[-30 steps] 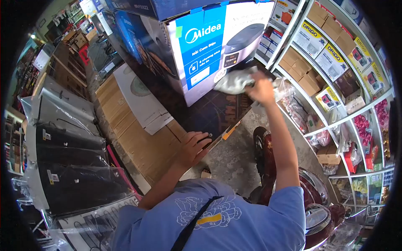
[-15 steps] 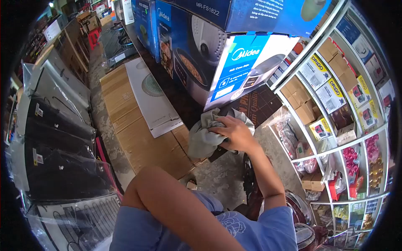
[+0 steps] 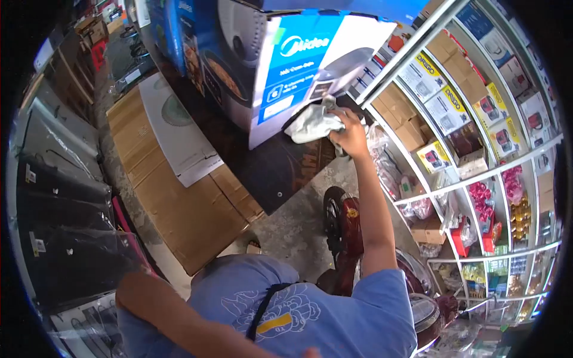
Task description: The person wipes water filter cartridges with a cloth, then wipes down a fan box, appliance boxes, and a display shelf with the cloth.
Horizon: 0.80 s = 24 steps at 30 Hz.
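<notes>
My right hand (image 3: 351,132) is closed on a crumpled light grey cloth (image 3: 315,123). The cloth lies at the far right end of the dark tabletop (image 3: 271,179), against the bottom of a blue and white Midea rice cooker box (image 3: 298,65). My left forearm is folded across my body. Only a blurred bit of my left hand (image 3: 311,353) shows at the bottom edge, so its fingers cannot be made out.
Flattened cardboard (image 3: 173,215) with a white printed carton panel (image 3: 179,134) lies left of the table. White shelves (image 3: 412,173) with boxed goods run along the right. A red motorbike (image 3: 349,227) stands below the table, and plastic-wrapped dark appliances (image 3: 65,209) line the left.
My right hand has moved the cloth away from me and to the right along the box's base, baring the near table corner. The view has shifted, and my left elbow is lower and further left.
</notes>
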Tool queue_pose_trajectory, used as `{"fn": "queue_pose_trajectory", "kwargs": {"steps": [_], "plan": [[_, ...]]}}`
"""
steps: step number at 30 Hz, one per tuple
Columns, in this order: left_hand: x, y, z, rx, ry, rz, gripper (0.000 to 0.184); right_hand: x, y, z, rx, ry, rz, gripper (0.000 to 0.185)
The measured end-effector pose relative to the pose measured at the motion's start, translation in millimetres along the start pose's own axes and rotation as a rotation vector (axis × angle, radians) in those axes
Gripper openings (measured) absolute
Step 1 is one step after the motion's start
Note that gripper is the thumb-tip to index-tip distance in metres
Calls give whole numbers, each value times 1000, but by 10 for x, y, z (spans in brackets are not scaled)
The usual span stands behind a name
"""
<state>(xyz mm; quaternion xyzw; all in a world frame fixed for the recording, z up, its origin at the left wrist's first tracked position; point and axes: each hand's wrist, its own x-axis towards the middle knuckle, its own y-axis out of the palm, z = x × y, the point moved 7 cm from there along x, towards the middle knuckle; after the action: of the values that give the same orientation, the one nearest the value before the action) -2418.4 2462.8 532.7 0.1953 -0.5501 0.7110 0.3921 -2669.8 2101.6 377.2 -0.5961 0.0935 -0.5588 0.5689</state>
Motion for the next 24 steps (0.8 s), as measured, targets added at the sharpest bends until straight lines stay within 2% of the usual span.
{"fn": "queue_pose_trajectory", "kwargs": {"steps": [2,4,5,6,7,9,12,14,16,21,22,24], "plan": [[33,12,25,-33,49,8,27,47,-50,-62,-73,101,4,45],[-118,-418,176,-310,-101,-474,17,46,-170,201,-144,195,68,42],[-97,-445,187,-323,-95,-465,17,50,-225,464,40,106,12,42],[-20,-355,172,-950,-23,-294,21,44,-220,720,222,-79,10,45],[27,-278,78,-1565,48,-93,30,28,-167,968,400,-211,123,47],[66,-148,80,-1554,45,-114,30,-54,-26,1435,529,-340,287,45],[141,276,130,-1464,95,-183,29,-238,286,1682,343,-461,462,43],[193,460,239,-1433,127,-187,28,-272,326,1618,367,-438,417,44],[228,645,490,-1446,-89,-159,22,-283,284,1480,433,-377,306,46],[98,1178,1183,-1394,-666,-145,12,-211,282,1097,365,-231,308,51],[-22,1222,1358,-921,-571,-263,13,-158,258,999,340,-197,297,52],[-347,1428,1700,-345,-855,-65,15,-85,227,725,326,-171,218,52]]}}
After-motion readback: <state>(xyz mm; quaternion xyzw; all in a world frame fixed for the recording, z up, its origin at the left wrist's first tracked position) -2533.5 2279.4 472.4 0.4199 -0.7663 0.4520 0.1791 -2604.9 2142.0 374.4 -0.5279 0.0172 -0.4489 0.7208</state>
